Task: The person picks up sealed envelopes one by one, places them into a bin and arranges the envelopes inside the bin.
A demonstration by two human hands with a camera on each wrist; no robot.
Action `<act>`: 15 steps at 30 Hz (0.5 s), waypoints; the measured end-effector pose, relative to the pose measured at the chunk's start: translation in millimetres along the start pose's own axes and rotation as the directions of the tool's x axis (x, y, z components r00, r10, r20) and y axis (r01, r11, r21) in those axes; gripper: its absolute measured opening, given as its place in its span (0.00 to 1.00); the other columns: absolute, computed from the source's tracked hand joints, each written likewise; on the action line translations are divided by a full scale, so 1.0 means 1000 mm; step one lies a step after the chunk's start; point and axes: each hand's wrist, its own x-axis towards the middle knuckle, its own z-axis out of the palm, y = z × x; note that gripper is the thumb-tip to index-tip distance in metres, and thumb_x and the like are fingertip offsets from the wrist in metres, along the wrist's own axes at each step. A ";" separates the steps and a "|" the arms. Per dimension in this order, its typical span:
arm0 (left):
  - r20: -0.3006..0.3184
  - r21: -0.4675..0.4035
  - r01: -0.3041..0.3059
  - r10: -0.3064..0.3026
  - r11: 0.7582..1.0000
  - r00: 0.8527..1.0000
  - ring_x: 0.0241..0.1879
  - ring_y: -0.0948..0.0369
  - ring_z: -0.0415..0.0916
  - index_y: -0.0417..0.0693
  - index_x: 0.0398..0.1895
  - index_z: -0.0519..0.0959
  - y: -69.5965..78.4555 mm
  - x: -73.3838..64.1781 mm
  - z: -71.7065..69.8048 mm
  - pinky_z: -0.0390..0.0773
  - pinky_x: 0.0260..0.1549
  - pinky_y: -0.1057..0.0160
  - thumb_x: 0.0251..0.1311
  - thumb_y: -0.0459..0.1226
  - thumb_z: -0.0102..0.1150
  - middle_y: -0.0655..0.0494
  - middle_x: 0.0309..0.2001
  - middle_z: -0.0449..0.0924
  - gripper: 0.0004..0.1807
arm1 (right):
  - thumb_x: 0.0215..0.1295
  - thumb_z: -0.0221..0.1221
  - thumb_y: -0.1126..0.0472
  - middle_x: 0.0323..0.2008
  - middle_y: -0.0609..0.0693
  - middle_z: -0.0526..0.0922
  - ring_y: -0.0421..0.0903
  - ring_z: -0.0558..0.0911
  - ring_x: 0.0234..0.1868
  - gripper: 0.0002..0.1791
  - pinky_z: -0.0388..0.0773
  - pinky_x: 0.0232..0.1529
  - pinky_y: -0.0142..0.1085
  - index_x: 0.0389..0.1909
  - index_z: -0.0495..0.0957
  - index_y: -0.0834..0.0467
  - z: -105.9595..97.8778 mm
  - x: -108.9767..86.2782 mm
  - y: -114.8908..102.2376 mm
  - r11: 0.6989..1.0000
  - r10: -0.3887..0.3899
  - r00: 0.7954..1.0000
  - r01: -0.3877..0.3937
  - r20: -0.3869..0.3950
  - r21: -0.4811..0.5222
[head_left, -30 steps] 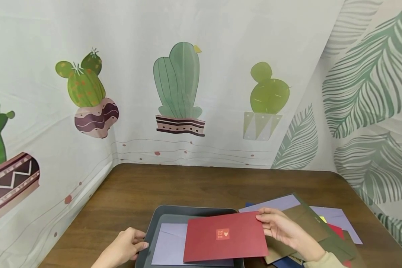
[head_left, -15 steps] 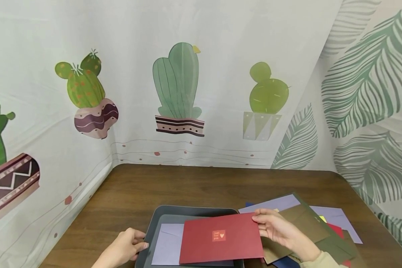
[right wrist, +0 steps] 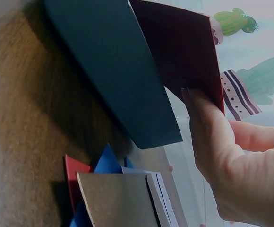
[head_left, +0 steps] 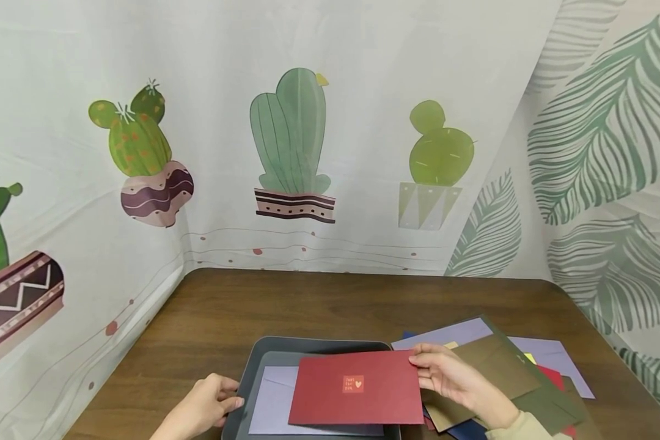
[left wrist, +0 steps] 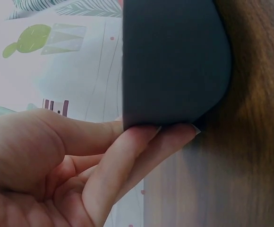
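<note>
My right hand [head_left: 455, 377] pinches a red greeting card [head_left: 330, 397] by its right end, thumb on one face and fingers on the other. The card bears a small orange "Just for you" patch with a heart. It hangs above the dark grey tray [head_left: 319, 346], covering much of a lavender envelope [head_left: 275, 400] that lies inside. In the right wrist view, the card [right wrist: 184, 52] extends over the tray wall [right wrist: 104, 71]. With thumb and fingers, my left hand [head_left: 206, 403] grips the tray's left rim; the left wrist view shows fingers [left wrist: 123, 161] against its outer wall.
Right of the tray lies a loose overlapping pile of envelopes and cards: brown [head_left: 492, 360], olive green [head_left: 552, 403], lavender [head_left: 555, 357], red and blue ones. The brown wooden table [head_left: 308, 299] ends at a cloth backdrop [head_left: 363, 122] printed with cacti and leaves.
My right hand has carried the red card slightly leftward over the tray, covering more of the lavender envelope. My left hand stays at the tray's rim.
</note>
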 end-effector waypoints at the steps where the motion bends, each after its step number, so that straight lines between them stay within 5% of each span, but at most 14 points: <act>1: 0.000 0.003 -0.002 0.002 1.000 1.000 0.35 0.50 0.85 0.18 0.46 0.74 0.000 0.000 0.000 0.87 0.27 0.57 0.60 0.27 0.60 0.35 0.37 0.84 0.17 | 0.72 0.42 0.72 0.35 0.44 0.80 0.36 0.83 0.37 0.10 0.83 0.42 0.26 0.37 0.69 0.56 0.001 0.001 0.000 1.000 -0.001 1.000 0.001 -0.001 -0.004; 15: -0.014 0.036 0.006 -0.005 0.999 1.000 0.35 0.51 0.84 0.19 0.46 0.75 0.001 0.000 0.000 0.87 0.26 0.58 0.59 0.28 0.62 0.35 0.37 0.85 0.17 | 0.72 0.44 0.71 0.38 0.46 0.81 0.38 0.83 0.40 0.05 0.83 0.44 0.28 0.40 0.67 0.60 0.008 0.011 0.006 1.000 -0.009 1.000 0.008 -0.017 -0.024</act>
